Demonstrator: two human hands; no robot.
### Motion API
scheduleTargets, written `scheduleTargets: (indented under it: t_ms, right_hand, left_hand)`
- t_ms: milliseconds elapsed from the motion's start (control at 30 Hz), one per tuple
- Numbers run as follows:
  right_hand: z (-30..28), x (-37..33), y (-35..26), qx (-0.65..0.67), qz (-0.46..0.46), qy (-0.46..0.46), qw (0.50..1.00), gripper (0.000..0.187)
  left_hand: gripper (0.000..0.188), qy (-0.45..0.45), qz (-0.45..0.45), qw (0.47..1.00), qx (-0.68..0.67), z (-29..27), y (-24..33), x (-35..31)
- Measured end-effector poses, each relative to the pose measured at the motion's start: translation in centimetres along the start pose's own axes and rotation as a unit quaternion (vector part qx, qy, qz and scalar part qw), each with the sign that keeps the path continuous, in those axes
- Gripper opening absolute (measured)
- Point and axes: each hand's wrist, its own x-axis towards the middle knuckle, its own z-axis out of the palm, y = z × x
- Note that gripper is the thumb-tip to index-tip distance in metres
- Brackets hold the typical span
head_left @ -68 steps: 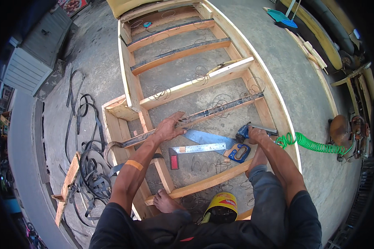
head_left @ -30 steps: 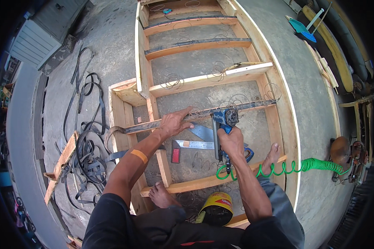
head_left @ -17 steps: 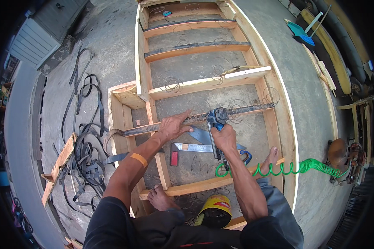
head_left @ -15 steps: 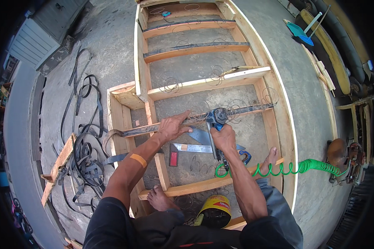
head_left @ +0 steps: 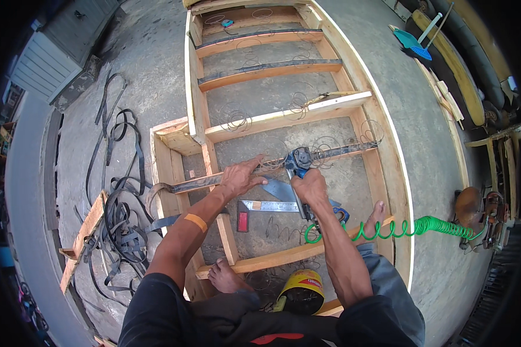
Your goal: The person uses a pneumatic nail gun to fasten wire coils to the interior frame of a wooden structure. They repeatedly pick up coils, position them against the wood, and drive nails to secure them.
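My right hand [head_left: 310, 188] is wrapped round the handle of a blue and black air stapler [head_left: 298, 159]. Its head rests at a wooden slat topped with a black strap [head_left: 347, 150]. A green coiled hose [head_left: 382, 232] runs right from the tool. My left hand [head_left: 240, 177] lies over the same slat, left of the stapler, fingers stretched out and thumb apart. Thin wire coil springs [head_left: 272, 156] stand by its fingertips and round the stapler head; what its fingertips touch is hard to make out. The strap's loose end [head_left: 156, 194] curls over the frame's left side.
The long wooden frame [head_left: 382, 133] has several cross slats with springs. Below the slat lie a metal square [head_left: 272, 206] with a red handle and a blue saw blade [head_left: 279, 189]. A yellow bucket [head_left: 303, 284] stands near my feet. Black straps [head_left: 124, 231] are heaped at left.
The stapler and my right hand have shifted very slightly left. The whole view has moved a little. My left hand stays on the slat.
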Motion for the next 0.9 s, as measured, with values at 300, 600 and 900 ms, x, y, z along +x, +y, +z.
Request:
scheduleTargets:
  t_ms: [300,600,900]
  right_hand:
    - [-0.1,0.7,1.3,0.090,0.010,-0.037,0.995,0.041]
    - [-0.1,1.3,-1.3,0.009,0.002,-0.046,0.999,0.042]
    - [0.0,-5.5,5.2,0.139,0.122,-0.070,0.980,0.044]
  left_hand:
    - [0.092,-0.012,-0.009,1.000,0.002,-0.4,0.1,0.1]
    - [0.094,-0.015,-0.016,1.000,0.006,-0.1,-0.1,0.2]
    - [0.082,0.004,-0.004,1.000,-0.022,-0.4,0.1,0.3]
